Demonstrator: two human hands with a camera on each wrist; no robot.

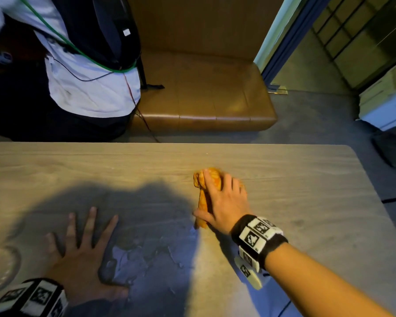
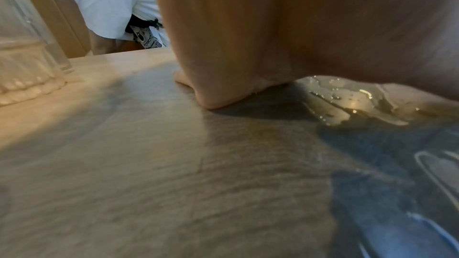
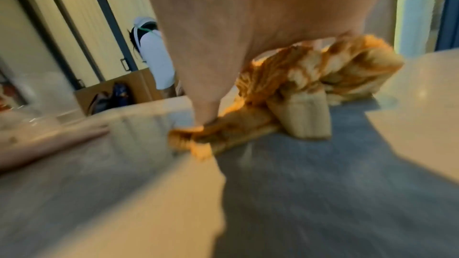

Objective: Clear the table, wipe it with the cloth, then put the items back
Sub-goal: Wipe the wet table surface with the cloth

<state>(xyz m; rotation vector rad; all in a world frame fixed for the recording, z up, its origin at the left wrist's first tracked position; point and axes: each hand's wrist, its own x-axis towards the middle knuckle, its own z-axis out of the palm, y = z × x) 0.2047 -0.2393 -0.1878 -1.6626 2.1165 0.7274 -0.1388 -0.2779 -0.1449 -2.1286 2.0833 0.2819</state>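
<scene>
- Head view: the right hand (image 1: 224, 197) lies flat, fingers straight, pressing a bunched orange cloth (image 1: 206, 186) onto the wooden table (image 1: 295, 191), near the middle of the top. The left hand (image 1: 82, 259) is spread wide, palm down on the table, well apart from the cloth. A wet patch (image 1: 146, 255) glistens between the two hands. A clear glass (image 1: 0, 268) stands at the left edge, near the left hand. Beyond the table a brown leather bench (image 1: 204, 97) holds a person in a white shirt (image 1: 85, 83).
- Left wrist view: the left hand (image 2: 273, 32) rests on the table (image 2: 149, 174), its fingers hidden; a glass (image 2: 27, 50) stands left, and water (image 2: 347, 103) pools beside the palm.
- Right wrist view: blurred; the right hand (image 3: 248, 17) bears down on the cloth (image 3: 298, 85), thumb tip touching its trailing end, on the table (image 3: 124, 193).
</scene>
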